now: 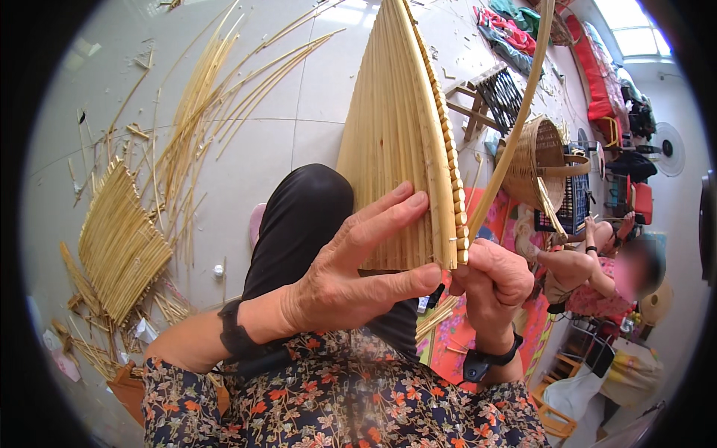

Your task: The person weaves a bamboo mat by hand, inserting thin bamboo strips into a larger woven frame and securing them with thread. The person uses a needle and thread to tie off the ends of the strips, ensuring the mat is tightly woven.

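Note:
A panel of pale reed stalks (388, 142) laid side by side stands tilted over my lap, its thick edge of cut ends on the right. My left hand (351, 257) lies against the panel's face with fingers stretched and apart, the thumb reaching its lower corner. At that corner, my right hand (493, 280) has its fingers closed in a pinch round the lower end of a long, curved cane strip (515, 134). The strip rises past the panel's right side. The exact spot under my right fingertips is hidden.
A finished-looking reed panel (123, 239) lies on the tiled floor at left, near loose strips (198, 97) and scraps. To the right are a wicker basket (534, 157), a dark crate (571, 198), a small wooden stool (485, 101) and a seated person (597, 276).

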`<state>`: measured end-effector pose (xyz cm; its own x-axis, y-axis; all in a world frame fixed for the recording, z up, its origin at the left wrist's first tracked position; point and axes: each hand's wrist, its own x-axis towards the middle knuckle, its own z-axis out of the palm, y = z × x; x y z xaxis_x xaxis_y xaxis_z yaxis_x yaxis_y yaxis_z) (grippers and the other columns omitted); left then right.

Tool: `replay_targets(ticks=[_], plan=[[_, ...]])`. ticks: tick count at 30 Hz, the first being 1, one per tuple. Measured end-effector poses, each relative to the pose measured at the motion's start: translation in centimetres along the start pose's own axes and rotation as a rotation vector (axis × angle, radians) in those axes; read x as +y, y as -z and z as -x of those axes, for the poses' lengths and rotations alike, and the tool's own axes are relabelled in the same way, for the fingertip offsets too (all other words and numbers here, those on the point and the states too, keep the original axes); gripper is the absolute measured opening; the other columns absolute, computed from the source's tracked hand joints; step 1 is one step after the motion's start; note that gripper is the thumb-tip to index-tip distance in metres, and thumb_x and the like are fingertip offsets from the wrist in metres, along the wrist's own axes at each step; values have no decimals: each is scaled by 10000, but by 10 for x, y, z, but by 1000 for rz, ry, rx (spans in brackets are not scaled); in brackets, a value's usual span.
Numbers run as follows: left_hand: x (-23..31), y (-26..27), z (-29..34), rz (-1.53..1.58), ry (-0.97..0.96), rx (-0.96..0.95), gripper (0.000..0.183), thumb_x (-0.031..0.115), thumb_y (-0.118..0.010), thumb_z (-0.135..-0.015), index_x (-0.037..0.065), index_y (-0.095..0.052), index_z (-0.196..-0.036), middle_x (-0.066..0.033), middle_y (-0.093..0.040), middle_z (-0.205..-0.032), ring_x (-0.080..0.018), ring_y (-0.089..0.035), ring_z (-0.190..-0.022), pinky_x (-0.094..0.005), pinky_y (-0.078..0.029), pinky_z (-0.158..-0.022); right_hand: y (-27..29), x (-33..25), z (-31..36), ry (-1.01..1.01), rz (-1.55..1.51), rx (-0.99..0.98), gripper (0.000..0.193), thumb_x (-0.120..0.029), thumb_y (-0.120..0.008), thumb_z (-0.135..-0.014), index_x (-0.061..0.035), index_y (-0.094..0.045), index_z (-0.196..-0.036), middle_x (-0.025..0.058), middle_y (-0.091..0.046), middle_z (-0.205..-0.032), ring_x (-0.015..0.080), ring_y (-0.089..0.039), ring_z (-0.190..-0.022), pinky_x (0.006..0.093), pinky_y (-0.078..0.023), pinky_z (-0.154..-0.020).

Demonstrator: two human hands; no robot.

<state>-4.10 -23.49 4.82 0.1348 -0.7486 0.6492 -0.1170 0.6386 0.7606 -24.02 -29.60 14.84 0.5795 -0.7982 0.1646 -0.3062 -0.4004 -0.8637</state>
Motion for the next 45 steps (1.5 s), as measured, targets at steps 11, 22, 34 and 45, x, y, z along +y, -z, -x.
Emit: replay_targets(ticks=[11, 22, 34, 45], plan=[[0, 0, 5, 43, 52, -91, 564, -69, -754, -932, 266, -684, -1380, -267, -406, -1631, -553, -371, -1544, -632, -325, -1274, 0, -5, -9, 26, 92, -21, 133, 72, -737, -926, 22, -754, -1047, 64, -651, -704, 138, -630, -561, 277, -453, -511], [2, -6, -1, 2, 42, 29, 462, -22, -822, -881, 223, -810, -1273, -186, -512, -1575, -460, -508, -1479, -517, -464, -1233, -7, -10, -11, 16, 83, 14, 151, 108, -684, -946, 31, -734, -1066, 73, -677, -785, 128, -647, -612, 265, -481, -546], [2, -4, -3, 33, 37, 35, 535, -81, -805, -839, 225, -814, -1278, -185, -527, -1558, -448, -534, -1455, -515, -484, -1214, -13, -7, 7, -120, -82, 138, 111, 64, -633, -1032, 40, -687, -1125, 54, -706, -907, 84, -641, -642, 235, -504, -586], [4, -7, -3, -18, 50, 32, 464, 5, -856, -850, 235, -826, -1252, -184, -548, -1535, -451, -553, -1433, -503, -505, -1199, -9, -6, -4, -4, 59, 70, 131, 75, -648, -1016, 31, -681, -1134, 71, -707, -924, 95, -662, -654, 247, -507, -575]])
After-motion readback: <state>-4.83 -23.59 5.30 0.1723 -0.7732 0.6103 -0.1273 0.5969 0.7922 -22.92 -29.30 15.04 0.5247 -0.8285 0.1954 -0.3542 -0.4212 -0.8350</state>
